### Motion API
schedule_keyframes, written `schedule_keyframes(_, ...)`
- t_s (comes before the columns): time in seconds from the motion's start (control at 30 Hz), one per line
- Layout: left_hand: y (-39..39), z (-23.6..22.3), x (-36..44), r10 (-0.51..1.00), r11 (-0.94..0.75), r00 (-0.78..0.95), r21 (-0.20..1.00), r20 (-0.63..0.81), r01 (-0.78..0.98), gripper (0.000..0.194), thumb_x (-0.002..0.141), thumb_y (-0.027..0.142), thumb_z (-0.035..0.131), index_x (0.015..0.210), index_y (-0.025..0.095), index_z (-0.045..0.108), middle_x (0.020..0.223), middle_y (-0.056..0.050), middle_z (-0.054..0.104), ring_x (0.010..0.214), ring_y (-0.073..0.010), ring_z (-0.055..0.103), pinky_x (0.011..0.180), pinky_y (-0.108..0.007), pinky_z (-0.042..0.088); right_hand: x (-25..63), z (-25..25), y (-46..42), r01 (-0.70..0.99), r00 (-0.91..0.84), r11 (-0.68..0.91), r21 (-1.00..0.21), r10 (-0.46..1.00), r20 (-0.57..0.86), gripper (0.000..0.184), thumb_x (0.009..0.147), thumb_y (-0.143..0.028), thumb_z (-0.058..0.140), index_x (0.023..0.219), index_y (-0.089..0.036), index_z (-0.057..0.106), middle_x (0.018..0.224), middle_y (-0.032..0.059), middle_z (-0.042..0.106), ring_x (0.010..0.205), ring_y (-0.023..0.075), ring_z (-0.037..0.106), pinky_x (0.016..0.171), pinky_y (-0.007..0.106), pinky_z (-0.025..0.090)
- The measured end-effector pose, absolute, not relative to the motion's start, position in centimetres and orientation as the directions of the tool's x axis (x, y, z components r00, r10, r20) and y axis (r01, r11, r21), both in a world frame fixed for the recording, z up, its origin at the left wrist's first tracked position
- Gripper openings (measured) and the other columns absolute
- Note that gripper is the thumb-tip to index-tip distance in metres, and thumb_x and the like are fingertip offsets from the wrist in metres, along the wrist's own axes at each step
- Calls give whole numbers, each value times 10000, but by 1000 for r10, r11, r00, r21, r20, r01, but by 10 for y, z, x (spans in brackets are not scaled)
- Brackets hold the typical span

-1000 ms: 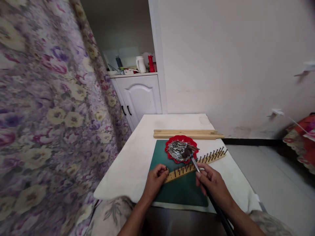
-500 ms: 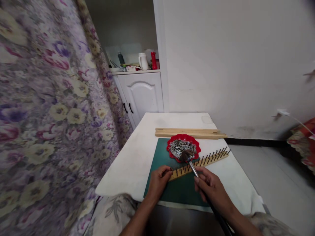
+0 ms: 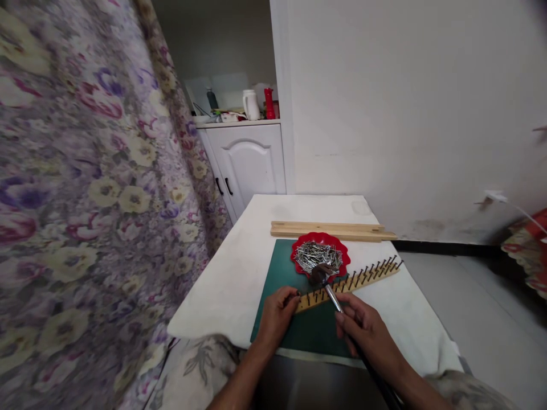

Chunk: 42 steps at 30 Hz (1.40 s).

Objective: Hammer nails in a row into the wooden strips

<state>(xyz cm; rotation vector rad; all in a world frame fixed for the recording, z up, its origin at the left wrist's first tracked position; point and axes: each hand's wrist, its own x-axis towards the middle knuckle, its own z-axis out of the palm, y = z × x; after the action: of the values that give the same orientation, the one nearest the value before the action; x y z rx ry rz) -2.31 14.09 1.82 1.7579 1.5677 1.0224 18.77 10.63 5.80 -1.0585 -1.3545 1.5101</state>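
From here: left grip (image 3: 276, 316) pinching what looks like dark nail (image 3: 298, 293) at end of pale wooden strip (image 3: 363, 285), which slants away beyond right grip (image 3: 363, 327), closed round black-handled metal hammer (image 3: 334, 297). Nail-setting seemingly in hand; next move calls for steady pinch, careful aim.

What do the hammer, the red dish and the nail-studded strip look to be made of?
Hammer: dark head, probably metal; its neck gleams like polished steel; black grip, material unclear. Red dish: likely plastic, from its bright colour and thin scalloped rim. Nail-studded strip: pale yellow-brown, seemingly unvarnished wood.
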Motion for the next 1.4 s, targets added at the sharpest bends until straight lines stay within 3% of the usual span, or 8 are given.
schedule_keyframes(0.67,140,13,-22,948,-302,86,784,306,543,151,829,233,498,739,179,606,810,-34,593,774,-153,557,690,-240,420,179,57,99,-21,-377,-92,-996,923,-77,350,855,-350,532,1155,-173,499,569,-68,546,317,45,403,341,162,258)
schedule_keyframes(1.4,138,18,-20,965,-255,77,820,251,512,148,805,201,499,749,169,633,747,-18,554,689,-139,520,602,-223,373,168,52,94,57,-399,-44,-997,915,-63,336,863,-317,505,1175,-194,530,568,-63,544,333,64,413,363,183,318)
